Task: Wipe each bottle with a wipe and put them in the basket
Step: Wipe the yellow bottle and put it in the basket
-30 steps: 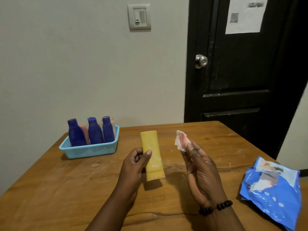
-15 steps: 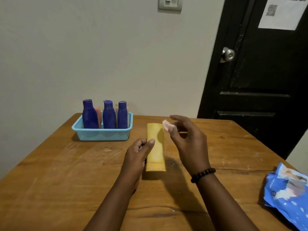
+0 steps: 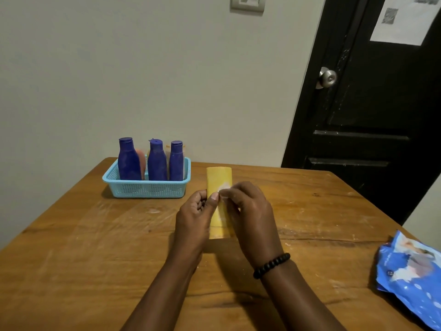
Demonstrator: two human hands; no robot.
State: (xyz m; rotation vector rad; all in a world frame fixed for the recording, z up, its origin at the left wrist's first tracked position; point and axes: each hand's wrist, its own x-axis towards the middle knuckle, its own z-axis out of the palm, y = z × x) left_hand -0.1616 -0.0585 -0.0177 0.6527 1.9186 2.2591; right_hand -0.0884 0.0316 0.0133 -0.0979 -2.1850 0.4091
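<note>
Surface: worn wooden table (image 3: 95, 247), orange-brown, pale smears and scuffs across the top, a dark crack running along the right side. It stands against a plain grey-white wall (image 3: 119, 68). A wall switch plate (image 3: 247, 3) sits at the top edge of view. To the right, a black panelled door (image 3: 370, 115) with a round metal knob (image 3: 328, 78) and a white paper sheet (image 3: 403, 17) stuck near its top.

Far left of the table: light blue perforated plastic basket (image 3: 146, 188), holding three dark blue plastic bottles (image 3: 156, 161) upright, caps up. Something pinkish shows between them, too hidden to identify.

Task item: yellow flat-sided plastic bottle (image 3: 219, 179), held above the table centre, just right of the basket and apart from it. Long axis runs away from the person, far end raised toward the wall, near end low over the table. Which end carries the cap cannot be told.

Left hand (image 3: 193, 216) grips the bottle's left side, fingers curled around it, thumb across the front. Right hand (image 3: 250, 211) pinches a small white wipe (image 3: 224, 188) in its fingertips, pressing it to the bottle's front face. A black bead bracelet (image 3: 272, 265) circles the right wrist.

Right table edge: crumpled blue plastic wipe packet (image 3: 410, 278), well apart from the hands.
</note>
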